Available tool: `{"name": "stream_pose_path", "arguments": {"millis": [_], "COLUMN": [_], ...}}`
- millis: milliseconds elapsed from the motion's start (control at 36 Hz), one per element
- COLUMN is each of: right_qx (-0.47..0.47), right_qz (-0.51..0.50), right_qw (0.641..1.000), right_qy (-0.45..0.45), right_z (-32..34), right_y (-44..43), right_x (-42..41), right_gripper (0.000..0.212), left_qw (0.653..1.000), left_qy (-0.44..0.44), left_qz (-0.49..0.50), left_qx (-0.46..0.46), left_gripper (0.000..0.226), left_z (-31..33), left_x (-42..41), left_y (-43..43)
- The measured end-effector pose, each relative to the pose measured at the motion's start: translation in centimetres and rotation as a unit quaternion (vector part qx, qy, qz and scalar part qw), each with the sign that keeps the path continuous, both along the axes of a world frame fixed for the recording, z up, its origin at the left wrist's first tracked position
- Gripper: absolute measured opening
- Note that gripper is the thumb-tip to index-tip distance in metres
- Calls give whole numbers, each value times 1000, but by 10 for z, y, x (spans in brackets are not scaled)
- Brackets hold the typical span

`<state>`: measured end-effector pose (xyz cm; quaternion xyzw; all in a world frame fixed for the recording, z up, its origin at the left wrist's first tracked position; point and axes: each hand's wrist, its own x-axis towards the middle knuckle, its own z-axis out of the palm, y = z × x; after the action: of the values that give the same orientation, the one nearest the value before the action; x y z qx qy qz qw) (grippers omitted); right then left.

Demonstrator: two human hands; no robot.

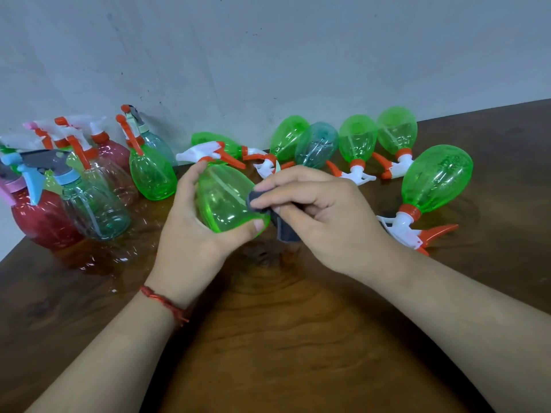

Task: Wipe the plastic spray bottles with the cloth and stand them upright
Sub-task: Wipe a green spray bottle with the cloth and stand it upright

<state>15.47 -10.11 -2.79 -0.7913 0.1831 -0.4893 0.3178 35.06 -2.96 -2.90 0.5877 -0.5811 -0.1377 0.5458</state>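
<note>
While the left hand (190, 234) wraps the held green bottle (223, 201) from the left side, thumb under the near edge, the base tilts toward the camera. That exposes the right flank for wiping. The bottle sits above the table (283, 338), centre of view, not resting on it. Its white sprayer (202, 153) seems to point far-left, out of the way.

Right hand (322, 210) pinches the dark cloth (284, 231) between thumb and curled fingers, with a fold pressed on the bottle's right wall. The loose end hangs below.

Layout reads as a sort:
- Far left, by the wall (268, 55): upright group, probably the done pile. Includes a green upright bottle (152, 174), a red bottle (41, 222) and a clear bottle (95, 210).
- Far right: bottles lying on their sides, probably the queue. Several are green, plus a teal bottle (316, 144). The nearest lying green bottle (435, 180) has its sprayer toward the near edge.

My read: mid-wipe, roughly halfway through the batch. The upright spot is a short reach left, which would suit the holding hand. Risk: thin, light plastic, so a nudge could topple the packed upright group.
</note>
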Motion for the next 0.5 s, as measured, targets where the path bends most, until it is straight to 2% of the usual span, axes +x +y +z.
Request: {"name": "stream_pose_path", "arguments": {"millis": [139, 306, 417, 500], "right_qx": [118, 290, 276, 254], "right_qz": [-9, 68, 64, 49], "right_qw": [989, 934, 938, 948], "right_qy": [-84, -196, -202, -184], "right_z": [-2, -5, -3, -4], "right_y": [-13, -6, -11, -11], "right_x": [1, 11, 7, 6], "right_gripper": [30, 33, 34, 34], "left_qw": [995, 986, 984, 981], "left_qy": [-22, 2, -43, -72], "left_qz": [-95, -168, -173, -179], "left_qx": [-4, -17, 16, 32], "left_gripper": [115, 117, 124, 120], "left_z": [-2, 2, 2, 1], "left_x": [-12, -21, -12, -10], "left_y": [10, 13, 10, 10]}}
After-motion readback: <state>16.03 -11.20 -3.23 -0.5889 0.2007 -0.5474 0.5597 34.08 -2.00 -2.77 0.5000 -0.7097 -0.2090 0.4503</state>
